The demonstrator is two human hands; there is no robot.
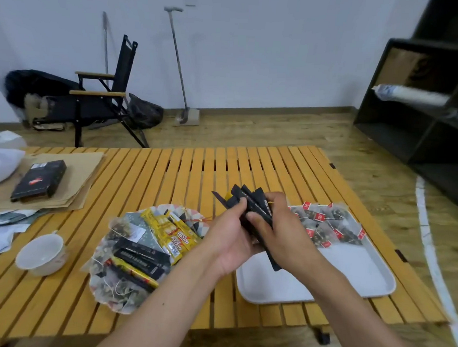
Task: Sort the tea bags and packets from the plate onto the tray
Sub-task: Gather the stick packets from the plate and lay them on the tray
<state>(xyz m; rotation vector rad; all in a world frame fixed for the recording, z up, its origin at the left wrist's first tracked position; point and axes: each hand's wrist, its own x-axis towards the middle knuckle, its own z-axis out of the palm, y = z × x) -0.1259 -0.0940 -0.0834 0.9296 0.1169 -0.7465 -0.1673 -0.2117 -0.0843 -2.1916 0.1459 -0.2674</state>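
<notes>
A patterned plate (pixel 98 286) on the slatted table holds yellow packets (pixel 172 234), black stick packets (pixel 141 256) and clear tea bags (pixel 121 291). To its right lies a white tray (pixel 350 272) with a pile of red-tagged tea bags (pixel 326 226) at its far end. Above the gap between plate and tray, my left hand (pixel 227 239) and my right hand (pixel 280 234) together grip a bundle of black stick packets (pixel 250 201), fanned out at the top.
A white bowl (pixel 42 253) stands left of the plate. Further left are a black box (pixel 39 180) on brown paper, loose wrappers and a white bag. A folding chair (pixel 104 95) and black shelves (pixel 425 104) stand beyond the wooden table (pixel 196 166).
</notes>
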